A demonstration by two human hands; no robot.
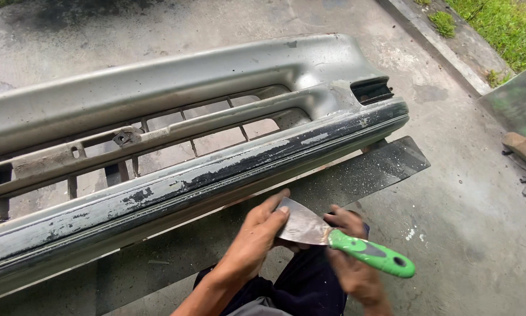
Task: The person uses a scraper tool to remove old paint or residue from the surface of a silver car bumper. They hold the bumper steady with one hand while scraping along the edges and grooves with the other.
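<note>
Silver car bumper (157, 82) lies across the concrete floor (461, 193), resting over a dark flat board (368, 169); its lower lip (216, 175) shows black patches where the paint has flaked off. Left hand (257, 234) sits just below that lip, fingers extended and pressed onto the flat of the putty knife blade (301, 225), thumb-side fingertips at the blade's upper edge: not clenched, more a flat pinch on the steel. Right hand (350, 257) is under and behind the tool, fingers curled loosely about the ferrule end; whether it fully grips the green handle (374, 254) cannot be told, since most of the handle sticks out free to the right. The blade is off the bumper, near the lip but not touching. Judgement: the person appears to be wiping or checking the blade edge. To do that well, fingers should slide along the flat, away from the edge, never across it. For scraping, a low blade angle on the lip with the right hand fully round the handle would suit. Right of that, a grey slab (523, 149) and grass verge (497, 23).
</note>
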